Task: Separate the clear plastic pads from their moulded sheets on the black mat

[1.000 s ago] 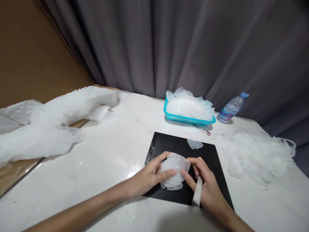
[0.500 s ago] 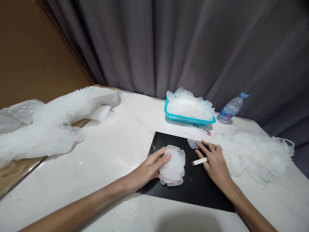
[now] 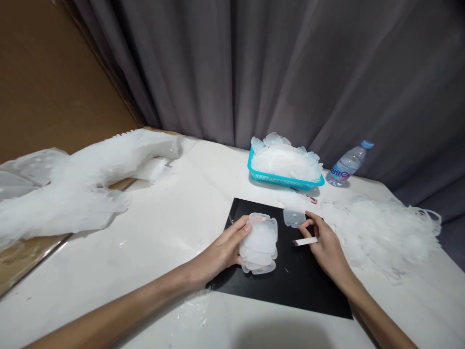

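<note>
Left hand (image 3: 225, 248) grips the stack (image 3: 258, 245) over the mat (image 3: 286, 291), left side; right hand (image 3: 329, 249) pinches a far piece (image 3: 293, 218), which the tool (image 3: 306, 241) tucked in its fingers might scratch

a mat (image 3: 308, 286) lay on the table (image 3: 160, 218), with a thin piece (image 3: 293, 218) at its far edge. a basket (image 3: 286, 181) stood behind, a bottle (image 3: 345, 167) to the basket's right. a heap (image 3: 385, 237) lay right of the mat, a pile (image 3: 94, 165) well left.

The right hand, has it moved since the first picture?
Yes. Against the black board, the right hand has moved to the right and toward the far edge.
</note>
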The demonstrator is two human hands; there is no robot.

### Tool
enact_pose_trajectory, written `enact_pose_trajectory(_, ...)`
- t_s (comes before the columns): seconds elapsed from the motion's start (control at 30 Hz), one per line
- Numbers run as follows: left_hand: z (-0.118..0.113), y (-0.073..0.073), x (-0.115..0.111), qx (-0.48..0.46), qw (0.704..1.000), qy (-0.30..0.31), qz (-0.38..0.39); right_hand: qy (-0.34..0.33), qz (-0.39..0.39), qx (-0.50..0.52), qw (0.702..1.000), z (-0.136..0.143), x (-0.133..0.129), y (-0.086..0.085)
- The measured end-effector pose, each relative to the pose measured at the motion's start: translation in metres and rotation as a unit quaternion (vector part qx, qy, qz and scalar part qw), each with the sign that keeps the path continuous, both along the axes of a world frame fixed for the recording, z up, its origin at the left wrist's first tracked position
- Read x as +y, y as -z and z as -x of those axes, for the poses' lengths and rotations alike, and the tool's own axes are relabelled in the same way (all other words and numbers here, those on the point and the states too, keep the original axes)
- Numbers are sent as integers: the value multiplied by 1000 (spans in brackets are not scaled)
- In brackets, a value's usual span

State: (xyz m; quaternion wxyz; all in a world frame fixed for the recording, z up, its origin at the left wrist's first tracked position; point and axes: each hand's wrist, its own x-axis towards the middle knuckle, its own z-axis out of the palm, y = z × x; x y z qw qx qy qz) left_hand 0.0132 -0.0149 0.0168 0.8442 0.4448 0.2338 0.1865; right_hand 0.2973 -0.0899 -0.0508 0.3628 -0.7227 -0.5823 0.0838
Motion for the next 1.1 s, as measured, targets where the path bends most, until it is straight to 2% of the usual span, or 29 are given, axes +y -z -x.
enact_pose_trajectory(0.13,1,5,0,-5,1000,-12,6,-19,11,2,1000,-3,1,-1)
enact_pose_trajectory(0.33,2,6,0,-11,1000,8,10,12,-28,-58,998,-3,1,0)
enact_pose_trajectory(0.57,0,0,1,-30,999,21,7,-41,-48,-128,990,3,-2,-5)
enact_pose_trajectory(0.73,-2,-4,1,-36,999,25,16,-90,-55,-213,971,8,0,-10)
enact_pose_trajectory(0.83,-2,-5,1,-33,999,23,13,-78,-55,-240,966,8,3,-11)
enact_pose_trajectory(0.93,-2,-5,1,-33,999,27,8,-32,-73,-182,980,9,3,-15)
enact_pose_trajectory(1.1,-2,-1,-2,-29,999,32,12,31,-112,28,993,26,-5,-32)
